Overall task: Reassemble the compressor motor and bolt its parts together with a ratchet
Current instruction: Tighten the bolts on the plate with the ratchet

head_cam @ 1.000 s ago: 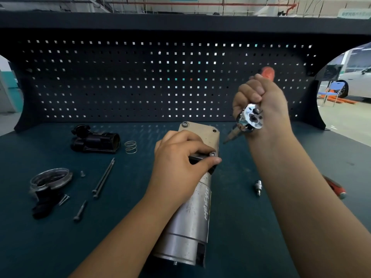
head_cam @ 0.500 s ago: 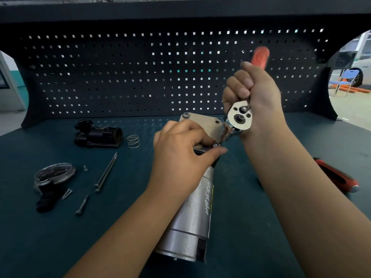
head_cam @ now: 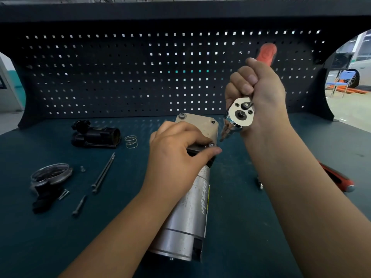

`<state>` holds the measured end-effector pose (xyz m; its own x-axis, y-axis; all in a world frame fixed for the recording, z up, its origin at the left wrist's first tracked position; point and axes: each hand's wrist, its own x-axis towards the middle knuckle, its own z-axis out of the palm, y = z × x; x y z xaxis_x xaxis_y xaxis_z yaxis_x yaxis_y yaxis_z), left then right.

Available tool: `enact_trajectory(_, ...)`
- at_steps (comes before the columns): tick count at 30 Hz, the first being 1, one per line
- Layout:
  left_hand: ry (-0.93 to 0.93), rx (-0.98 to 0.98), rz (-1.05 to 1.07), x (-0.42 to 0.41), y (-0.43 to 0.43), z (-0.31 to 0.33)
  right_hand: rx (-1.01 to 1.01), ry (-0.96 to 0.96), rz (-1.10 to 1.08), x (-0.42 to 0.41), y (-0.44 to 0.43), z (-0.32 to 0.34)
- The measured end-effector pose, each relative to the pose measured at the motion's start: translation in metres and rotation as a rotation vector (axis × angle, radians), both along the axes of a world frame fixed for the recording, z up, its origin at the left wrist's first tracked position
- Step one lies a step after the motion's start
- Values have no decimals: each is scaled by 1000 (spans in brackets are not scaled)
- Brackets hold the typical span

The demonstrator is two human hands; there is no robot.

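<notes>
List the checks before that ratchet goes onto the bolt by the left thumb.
1. Left hand holds motor steady: ok.
2. Right hand grips ratchet: ok.
3. Bolt in place at end plate corner: ok.
4. Bit on bolt: not ok, apart.
5. Bit matches bolt head: cannot tell.
6. Left hand clear of bolt: not ok, thumb beside it.

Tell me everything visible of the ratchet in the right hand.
The ratchet is held above the bench, gripped in the right hand. Its flat, pale metal head faces the camera, with a dark round hub, a small black switch lever and small screws. The orange-red handle end juts up past the fist. A blurred shaft slants down-left toward the compressor motor; contact cannot be told.
</notes>
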<state>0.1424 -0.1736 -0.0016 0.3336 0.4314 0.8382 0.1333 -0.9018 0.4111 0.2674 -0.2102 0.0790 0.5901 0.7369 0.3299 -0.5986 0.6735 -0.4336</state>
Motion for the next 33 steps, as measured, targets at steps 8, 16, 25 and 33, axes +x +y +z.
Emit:
enact_trajectory(8, 21, -16, 19, 1, 0, 1, 11, 8, 11, 0, 0, 0)
enact_trajectory(16, 17, -74, -9, -1, 0, 1, 32, 26, 45, -6, -1, 0)
enact_trajectory(25, 36, -57, 13, -1, -1, 1, 35, 21, 66, -9, -2, -1)
enact_trajectory(33, 42, -52, 12, -1, -2, 1, 17, 30, 51, -10, 1, -3)
